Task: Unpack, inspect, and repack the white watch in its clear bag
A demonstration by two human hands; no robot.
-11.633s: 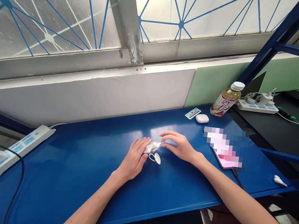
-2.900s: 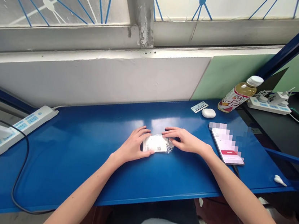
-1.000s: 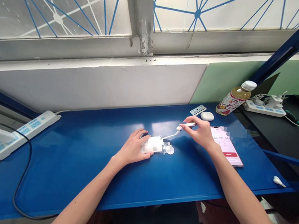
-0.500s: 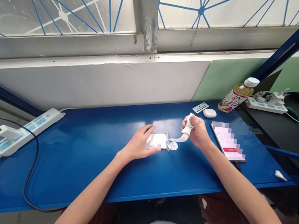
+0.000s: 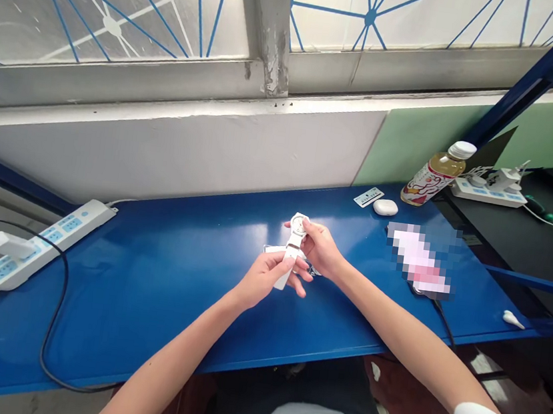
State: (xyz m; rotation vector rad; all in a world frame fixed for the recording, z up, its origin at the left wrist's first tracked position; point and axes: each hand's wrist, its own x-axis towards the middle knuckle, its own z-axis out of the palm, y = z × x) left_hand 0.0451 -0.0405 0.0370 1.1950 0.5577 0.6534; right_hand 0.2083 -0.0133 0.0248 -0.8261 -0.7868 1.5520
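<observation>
A white wristwatch (image 5: 298, 224) with a round face and a white strap is held up between my two hands over the blue desk. My right hand (image 5: 322, 247) grips it at the watch head, thumb by the face. Lower down, my left hand (image 5: 263, 279) pinches the strap between thumb and fingers, its other fingers spread behind. Under my hands lies a white packet (image 5: 270, 249) with clear plastic, mostly covered from view.
A blurred-screen phone (image 5: 416, 258) lies to the right with a cable, near a white earbud case (image 5: 386, 208), a card (image 5: 369, 197) and a drink bottle (image 5: 434, 174). One earbud (image 5: 513, 319) rests by the right edge. At left is a power strip (image 5: 53, 240) with a black cable.
My right hand has brought the watch leftward from above the desk's right side. My left hand has left the packet and taken hold of the strap.
</observation>
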